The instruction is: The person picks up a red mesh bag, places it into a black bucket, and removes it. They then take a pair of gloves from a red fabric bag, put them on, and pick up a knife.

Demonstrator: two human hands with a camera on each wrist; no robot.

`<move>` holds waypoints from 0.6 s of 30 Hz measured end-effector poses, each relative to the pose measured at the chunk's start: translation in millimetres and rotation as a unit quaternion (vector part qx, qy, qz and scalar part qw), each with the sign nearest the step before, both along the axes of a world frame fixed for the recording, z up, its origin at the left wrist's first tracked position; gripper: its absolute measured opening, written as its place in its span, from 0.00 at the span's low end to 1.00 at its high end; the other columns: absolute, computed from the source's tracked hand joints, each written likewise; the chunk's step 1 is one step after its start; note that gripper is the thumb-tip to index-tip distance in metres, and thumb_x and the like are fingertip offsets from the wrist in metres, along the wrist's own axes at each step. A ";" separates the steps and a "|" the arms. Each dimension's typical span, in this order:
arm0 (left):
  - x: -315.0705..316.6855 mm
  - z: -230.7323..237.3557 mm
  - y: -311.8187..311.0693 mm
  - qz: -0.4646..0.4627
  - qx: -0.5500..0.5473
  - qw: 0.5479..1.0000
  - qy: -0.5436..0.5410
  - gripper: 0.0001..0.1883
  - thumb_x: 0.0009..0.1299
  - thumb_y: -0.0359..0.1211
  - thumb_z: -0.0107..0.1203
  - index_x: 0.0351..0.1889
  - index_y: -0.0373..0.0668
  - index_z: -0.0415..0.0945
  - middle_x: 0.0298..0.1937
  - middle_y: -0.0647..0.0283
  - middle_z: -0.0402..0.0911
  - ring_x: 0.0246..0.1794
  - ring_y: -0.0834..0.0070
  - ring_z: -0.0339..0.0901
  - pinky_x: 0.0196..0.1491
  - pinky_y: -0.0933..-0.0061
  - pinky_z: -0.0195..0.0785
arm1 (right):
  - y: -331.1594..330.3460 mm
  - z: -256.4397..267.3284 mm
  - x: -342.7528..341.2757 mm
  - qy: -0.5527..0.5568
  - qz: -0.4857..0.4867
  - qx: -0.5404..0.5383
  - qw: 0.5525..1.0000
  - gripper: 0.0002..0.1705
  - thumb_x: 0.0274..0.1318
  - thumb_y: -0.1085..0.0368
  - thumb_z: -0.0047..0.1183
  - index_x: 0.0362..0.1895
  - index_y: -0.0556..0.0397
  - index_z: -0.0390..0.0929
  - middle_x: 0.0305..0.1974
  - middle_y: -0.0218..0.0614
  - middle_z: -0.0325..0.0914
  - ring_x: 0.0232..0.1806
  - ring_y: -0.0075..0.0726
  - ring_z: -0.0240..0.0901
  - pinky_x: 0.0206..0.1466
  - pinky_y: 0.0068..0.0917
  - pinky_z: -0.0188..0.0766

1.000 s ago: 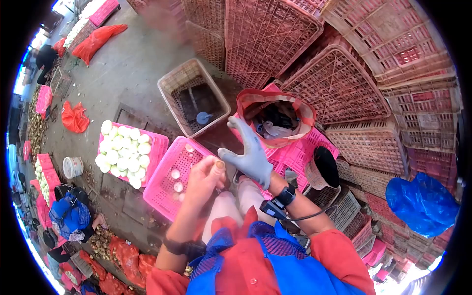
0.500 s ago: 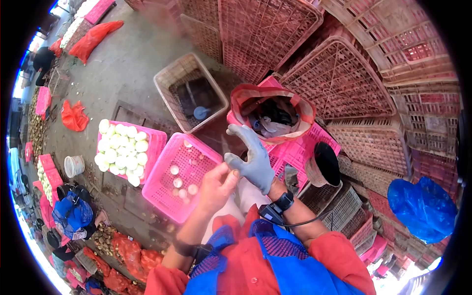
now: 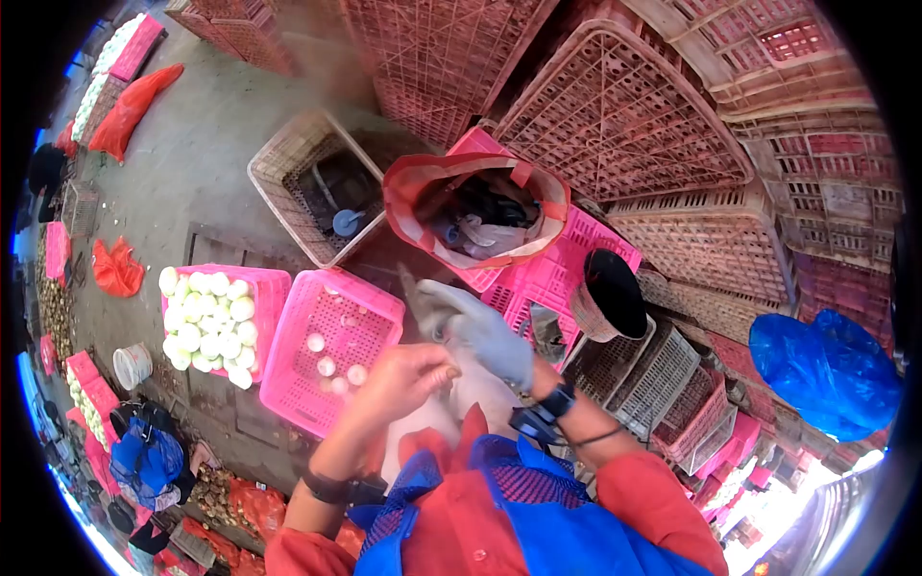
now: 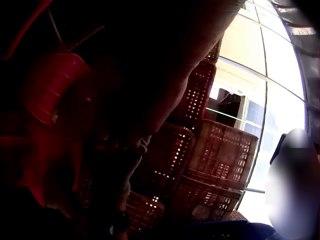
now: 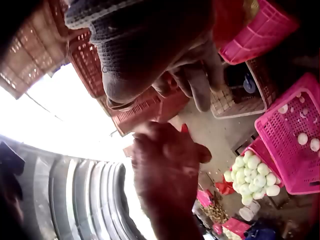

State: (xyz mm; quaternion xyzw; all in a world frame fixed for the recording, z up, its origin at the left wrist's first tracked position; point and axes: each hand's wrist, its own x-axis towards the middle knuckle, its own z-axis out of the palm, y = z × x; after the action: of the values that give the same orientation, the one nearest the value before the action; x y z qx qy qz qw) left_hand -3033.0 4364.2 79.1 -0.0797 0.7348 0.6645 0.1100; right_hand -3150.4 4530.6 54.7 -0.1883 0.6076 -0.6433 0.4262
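Note:
In the head view the bare left hand (image 3: 408, 379) is beside the gloved right hand (image 3: 485, 336), over the person's legs. The left hand's fingers are loosely bent, with no object visible in them. A grey glove covers the right hand, whose fingers extend forward, slightly bent. In the right wrist view the gloved hand (image 5: 150, 55) hangs above the blurred bare hand (image 5: 167, 172), with a gap between them. The left wrist view is mostly too dark to read. Left of the hands, a pink crate (image 3: 279, 379) contains several round white vegetables (image 3: 327, 366).
A crate heaped with pale vegetables (image 3: 206, 322) stands at the left. Ahead are a beige crate (image 3: 261, 182) and a red-and-white bag (image 3: 408, 230) on pink crates. Stacked crates (image 3: 624, 125) rise at the right, near a blue plastic bag (image 3: 826, 374).
The head view has shifted, with the crates and bag now further left. The gloved fingers, spread wide before, are closer together, and the left thumb and fingers have changed pose beside them.

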 end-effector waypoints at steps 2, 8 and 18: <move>-22.6 0.7 -5.4 0.012 -0.063 0.998 0.020 0.09 0.72 0.26 0.59 0.49 0.41 0.80 0.34 0.69 0.81 0.34 0.81 0.79 0.37 0.76 0.75 | 37.4 8.9 -12.1 -0.033 0.010 0.021 0.999 0.44 0.68 0.38 0.47 0.75 0.55 0.59 0.54 0.39 0.78 0.45 0.27 0.77 0.55 0.26 0.72; -123.2 -19.1 -41.2 0.135 -0.203 0.970 -0.007 0.13 0.71 0.25 0.57 0.53 0.39 0.78 0.38 0.60 0.85 0.40 0.71 0.83 0.45 0.69 0.76 | 129.0 27.8 -48.4 -0.029 -0.101 0.046 0.993 0.46 0.68 0.30 0.42 0.64 0.64 0.70 0.38 0.35 0.79 0.23 0.19 0.66 0.32 0.18 0.67; -234.9 -153.1 1.1 -0.300 -0.567 0.755 -0.135 0.14 0.64 0.31 0.55 0.48 0.45 0.84 0.43 0.56 0.88 0.46 0.59 0.86 0.47 0.60 0.80 | 123.6 58.3 -69.9 -0.001 -0.191 0.130 0.973 0.34 0.74 0.40 0.41 0.31 0.57 0.78 0.14 0.21 0.60 0.13 0.13 0.52 0.17 0.17 0.47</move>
State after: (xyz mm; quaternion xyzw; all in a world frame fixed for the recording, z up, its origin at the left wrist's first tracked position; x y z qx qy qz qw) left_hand -3267.9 4365.3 -74.0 0.0087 0.9408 0.0411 0.3363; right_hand -3220.3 4654.3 113.1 -0.0109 0.7100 -0.6286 0.3171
